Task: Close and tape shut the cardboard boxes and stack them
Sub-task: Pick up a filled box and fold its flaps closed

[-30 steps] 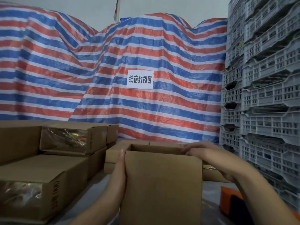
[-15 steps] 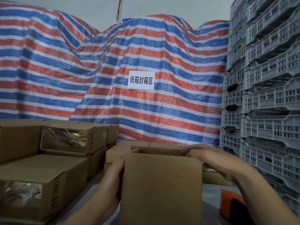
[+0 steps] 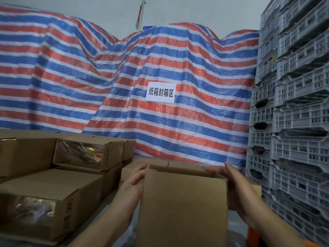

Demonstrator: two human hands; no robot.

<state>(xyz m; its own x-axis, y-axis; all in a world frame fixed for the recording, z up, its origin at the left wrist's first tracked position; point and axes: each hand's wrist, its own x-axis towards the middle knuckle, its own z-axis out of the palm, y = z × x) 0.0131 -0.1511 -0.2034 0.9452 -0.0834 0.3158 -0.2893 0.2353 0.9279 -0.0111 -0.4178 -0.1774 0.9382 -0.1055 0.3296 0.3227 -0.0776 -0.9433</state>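
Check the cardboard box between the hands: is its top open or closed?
Open. The cardboard box shows a gap behind its raised front panel, with no tape across. The left hand and right hand flank it.

- The desk (image 3: 114, 202) showed as a pale grey surface between the cartons.
- Closed cardboard boxes (image 3: 44, 193) lay on it at the left, stacked, some with clear tape on their ends.
- An open box (image 3: 183, 207) stood at the near middle.
- More flat boxes (image 3: 142, 163) lay behind it.
- An orange object (image 3: 252, 232) sat at the right, partly hidden.
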